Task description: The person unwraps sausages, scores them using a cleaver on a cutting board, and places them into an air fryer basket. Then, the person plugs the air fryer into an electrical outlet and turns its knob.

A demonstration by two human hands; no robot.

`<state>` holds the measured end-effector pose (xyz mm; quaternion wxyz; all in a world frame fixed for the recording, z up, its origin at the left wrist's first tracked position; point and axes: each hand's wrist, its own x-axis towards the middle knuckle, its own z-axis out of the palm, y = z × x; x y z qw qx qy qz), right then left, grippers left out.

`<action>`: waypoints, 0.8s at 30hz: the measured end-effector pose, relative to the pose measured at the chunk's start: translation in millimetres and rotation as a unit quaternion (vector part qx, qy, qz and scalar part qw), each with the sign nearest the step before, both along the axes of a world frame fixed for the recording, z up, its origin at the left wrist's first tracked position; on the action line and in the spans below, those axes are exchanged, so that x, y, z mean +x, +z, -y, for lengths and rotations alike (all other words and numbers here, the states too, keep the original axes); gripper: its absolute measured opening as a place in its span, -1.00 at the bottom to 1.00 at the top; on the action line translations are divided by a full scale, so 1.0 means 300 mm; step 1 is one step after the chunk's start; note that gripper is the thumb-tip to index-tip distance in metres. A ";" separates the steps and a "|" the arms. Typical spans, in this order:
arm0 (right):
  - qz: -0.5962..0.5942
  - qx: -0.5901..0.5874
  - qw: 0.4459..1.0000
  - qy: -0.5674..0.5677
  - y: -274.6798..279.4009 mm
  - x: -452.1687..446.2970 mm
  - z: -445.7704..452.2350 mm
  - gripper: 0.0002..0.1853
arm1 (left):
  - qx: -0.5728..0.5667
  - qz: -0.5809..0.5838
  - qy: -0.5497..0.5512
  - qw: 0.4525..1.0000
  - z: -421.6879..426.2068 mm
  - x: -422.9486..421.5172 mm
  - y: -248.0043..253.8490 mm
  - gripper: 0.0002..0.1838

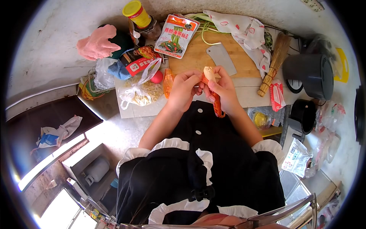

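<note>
Both hands are closed in on the sausage (208, 71), which is held up over the near edge of the tabletop (244, 98), just in front of the board (179, 64). The right hand (223, 87) wraps around its middle, fingers curled; the pale, bare end sticks up above the grip, and the lower end, in its orange wrapper (217, 107), shows below it against the black dress (240, 164). The left hand (185, 88) has its thumb and fingertips bunched together, pinching the wrapper just below the bare end; some of its fingers are hidden.

A second orange packet (167, 84) lies just beside the left wrist, next to a red ball (156, 78) and a knotted clear bag (141, 93) of pale food. On the board, a cleaver (222, 59) lies flat beyond the right hand. A pouch (176, 36), green stalks (202, 23) and a patterned cloth (244, 28) lie at its far side. A straw brush (275, 63) lies to the right, near a dark pot (309, 76).
</note>
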<state>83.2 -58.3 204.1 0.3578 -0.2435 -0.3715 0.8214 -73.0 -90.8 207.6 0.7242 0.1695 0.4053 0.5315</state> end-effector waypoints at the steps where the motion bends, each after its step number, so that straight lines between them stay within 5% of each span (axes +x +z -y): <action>1: -0.007 -0.008 1.000 0.012 -0.003 0.005 -0.003 -0.80 | 0.010 -0.021 -0.003 1.000 0.003 0.001 0.004 -0.87; 12: 0.028 -0.029 0.998 0.044 0.008 0.011 -0.012 -0.79 | 0.054 0.028 -0.047 0.997 -0.008 -0.029 0.019 -0.91; 18: 0.200 0.080 0.971 0.103 -0.082 0.083 0.031 -0.75 | 0.056 -0.019 0.011 0.998 0.007 -0.060 0.035 -0.90; 24: 0.285 0.148 0.947 0.012 -0.089 0.096 0.093 -0.73 | -0.005 -0.025 -0.032 0.999 -0.004 -0.082 -0.038 -0.91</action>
